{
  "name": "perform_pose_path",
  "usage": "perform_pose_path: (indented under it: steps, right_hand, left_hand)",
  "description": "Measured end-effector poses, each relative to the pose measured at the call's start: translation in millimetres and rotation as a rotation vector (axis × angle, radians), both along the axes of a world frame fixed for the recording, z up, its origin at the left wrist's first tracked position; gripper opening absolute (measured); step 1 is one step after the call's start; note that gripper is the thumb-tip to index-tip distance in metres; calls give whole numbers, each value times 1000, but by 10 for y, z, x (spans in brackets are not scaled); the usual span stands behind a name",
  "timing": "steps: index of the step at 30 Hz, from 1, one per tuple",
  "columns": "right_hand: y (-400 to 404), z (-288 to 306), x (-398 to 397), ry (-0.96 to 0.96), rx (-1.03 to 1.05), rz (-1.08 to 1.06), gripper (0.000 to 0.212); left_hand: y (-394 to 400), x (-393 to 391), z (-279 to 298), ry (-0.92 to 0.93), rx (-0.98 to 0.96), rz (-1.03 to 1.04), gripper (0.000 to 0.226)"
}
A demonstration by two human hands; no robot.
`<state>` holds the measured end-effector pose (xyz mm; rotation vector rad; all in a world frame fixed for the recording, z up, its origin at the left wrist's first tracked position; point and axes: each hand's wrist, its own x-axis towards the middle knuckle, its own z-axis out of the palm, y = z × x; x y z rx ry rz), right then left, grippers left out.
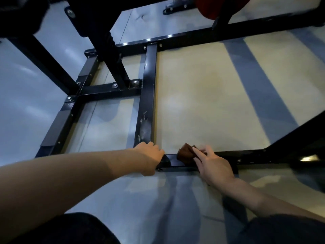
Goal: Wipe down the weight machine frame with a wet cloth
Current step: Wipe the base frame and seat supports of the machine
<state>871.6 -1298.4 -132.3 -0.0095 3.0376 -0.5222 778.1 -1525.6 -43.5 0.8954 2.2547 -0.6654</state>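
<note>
Right hand (213,165) with cloth (186,154) on frame (173,162) edge

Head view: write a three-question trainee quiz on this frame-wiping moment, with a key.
1. True or false: the right hand holds the cloth against the near bar of the frame.
2. Multiple choice: where is the left hand?
A. raised in the air
B. on the frame where the middle bar meets the near bar
C. flat on the floor
3. Short answer: what colour is the cloth, and what shows on the middle bar just beyond the left hand?

Key
1. True
2. B
3. Brown; whitish marks on the black paint.
</note>
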Motion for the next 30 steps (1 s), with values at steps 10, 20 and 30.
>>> perform_pose_path:
  steps: [10, 20, 30]
  right_hand:
    - [857, -103, 507, 59, -53, -628, 47]
    - [-687, 56, 94, -162, -17, -85, 53]
    - [889, 32, 164, -29, 91, -486, 42]
  left_hand:
    - [-18, -250, -546, -99, 172, 145, 54]
    - [-109, -231, -586, -114, 215, 178, 50]
    - [-36, -172, -591, -38, 225, 175, 36]
